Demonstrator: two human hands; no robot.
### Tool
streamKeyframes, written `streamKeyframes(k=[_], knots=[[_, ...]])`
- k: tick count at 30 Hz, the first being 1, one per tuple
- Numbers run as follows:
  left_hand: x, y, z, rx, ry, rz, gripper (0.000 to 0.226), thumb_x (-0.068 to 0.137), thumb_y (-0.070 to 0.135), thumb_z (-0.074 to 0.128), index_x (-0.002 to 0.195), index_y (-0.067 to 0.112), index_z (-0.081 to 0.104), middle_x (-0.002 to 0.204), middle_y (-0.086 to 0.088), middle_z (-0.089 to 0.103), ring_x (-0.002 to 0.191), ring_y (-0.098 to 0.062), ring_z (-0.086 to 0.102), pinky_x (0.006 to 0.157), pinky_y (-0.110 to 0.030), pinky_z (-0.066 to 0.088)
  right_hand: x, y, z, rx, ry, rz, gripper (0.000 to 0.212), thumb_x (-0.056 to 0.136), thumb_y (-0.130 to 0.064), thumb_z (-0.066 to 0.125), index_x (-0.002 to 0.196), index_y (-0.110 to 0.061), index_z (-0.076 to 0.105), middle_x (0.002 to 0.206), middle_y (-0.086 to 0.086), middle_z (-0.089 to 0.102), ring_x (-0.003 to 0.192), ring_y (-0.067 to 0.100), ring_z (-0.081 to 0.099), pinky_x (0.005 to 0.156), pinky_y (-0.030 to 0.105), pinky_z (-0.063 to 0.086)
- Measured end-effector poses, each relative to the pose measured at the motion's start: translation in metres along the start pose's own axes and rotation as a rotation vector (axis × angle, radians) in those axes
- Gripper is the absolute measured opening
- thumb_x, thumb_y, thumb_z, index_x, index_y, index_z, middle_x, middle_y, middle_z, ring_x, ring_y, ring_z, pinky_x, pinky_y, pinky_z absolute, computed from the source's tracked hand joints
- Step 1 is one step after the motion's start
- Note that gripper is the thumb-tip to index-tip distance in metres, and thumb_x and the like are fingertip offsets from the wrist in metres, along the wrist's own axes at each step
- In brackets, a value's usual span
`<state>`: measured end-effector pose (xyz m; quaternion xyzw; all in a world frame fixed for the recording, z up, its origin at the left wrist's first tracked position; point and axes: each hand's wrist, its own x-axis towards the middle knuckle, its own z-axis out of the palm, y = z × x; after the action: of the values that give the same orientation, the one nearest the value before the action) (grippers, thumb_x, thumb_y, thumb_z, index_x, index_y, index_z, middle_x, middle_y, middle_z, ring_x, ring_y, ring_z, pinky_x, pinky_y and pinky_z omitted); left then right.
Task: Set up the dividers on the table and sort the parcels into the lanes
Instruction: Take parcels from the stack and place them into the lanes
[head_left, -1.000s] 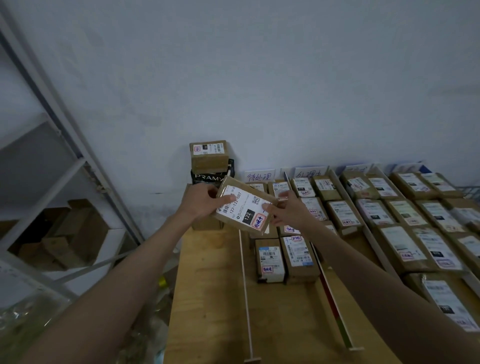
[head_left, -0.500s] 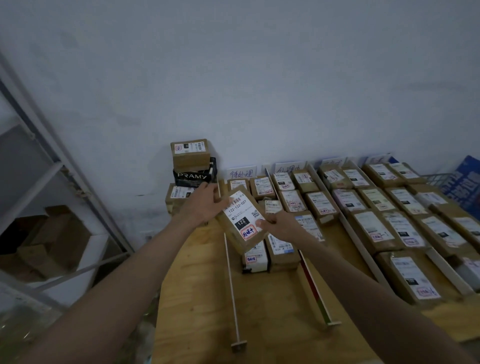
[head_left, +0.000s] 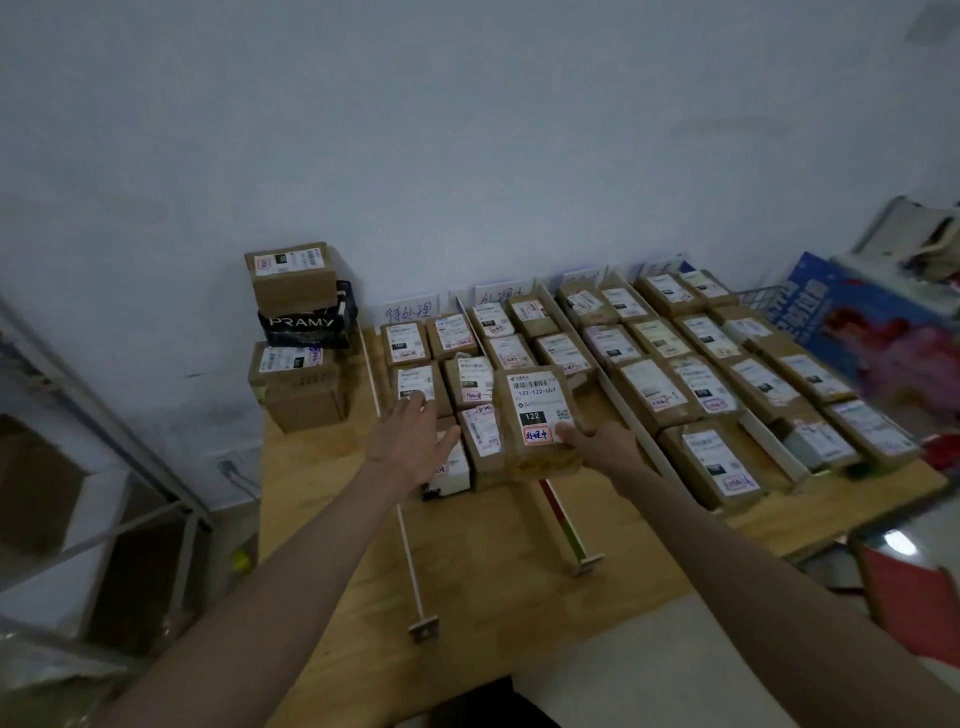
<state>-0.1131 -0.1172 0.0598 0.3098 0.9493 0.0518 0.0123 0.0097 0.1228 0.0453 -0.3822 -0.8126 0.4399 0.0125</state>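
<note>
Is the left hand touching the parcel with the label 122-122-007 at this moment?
Apart. In the head view the left hand lies open over the lane's other parcels, and one of them shows between it and the 122-122-007 parcel, which only the right hand holds.

Bare wooden table lies open between the near dividers. Farther back, parcels pack the lanes to the wall.

A parcel-sorting room: labelled parcels in lanes, metal shelving.
</note>
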Motion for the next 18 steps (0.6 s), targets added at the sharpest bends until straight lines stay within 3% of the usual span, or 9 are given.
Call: streamKeyframes(k=[6,12,18], knots=[[0.015,0.051,0.020,0.016,-0.069,0.045,0.059,0.101,0.055,0.033,0.140,0.013,0.048,0.138,-0.009,0.048,0.125,-0.027,0.049,0.102,-0.041,0.044,0.014,0.043,-0.047,-0.114,0.080,0.079,0.055,0.092,-0.051,0.062,0.092,0.004,0.066,0.083,0.014,0.063,0.082,0.029,0.065,0.065,0.035,0.047],[0.051,0.096,0.035,-0.003,-0.106,0.039,0.061,0.102,0.052,0.035,0.146,0.011,0.043,0.146,-0.007,0.043,0.130,-0.027,0.046,0.104,-0.040,0.039,0.064,0.071,-0.083,-0.208,0.111,0.083,0.057,0.092,-0.054,0.060,0.101,0.002,0.069,0.095,0.016,0.070,0.083,0.027,0.064,0.077,0.041,0.055],[0.097,0.131,0.057,-0.002,-0.147,-0.027,0.057,0.101,0.052,0.037,0.137,0.010,0.052,0.141,-0.009,0.048,0.126,-0.026,0.050,0.102,-0.041,0.043,0.123,0.087,-0.096,-0.306,0.086,0.029,0.056,0.092,-0.056,0.058,0.112,-0.005,0.067,0.105,0.010,0.071,0.094,0.026,0.067,0.077,0.036,0.055]])
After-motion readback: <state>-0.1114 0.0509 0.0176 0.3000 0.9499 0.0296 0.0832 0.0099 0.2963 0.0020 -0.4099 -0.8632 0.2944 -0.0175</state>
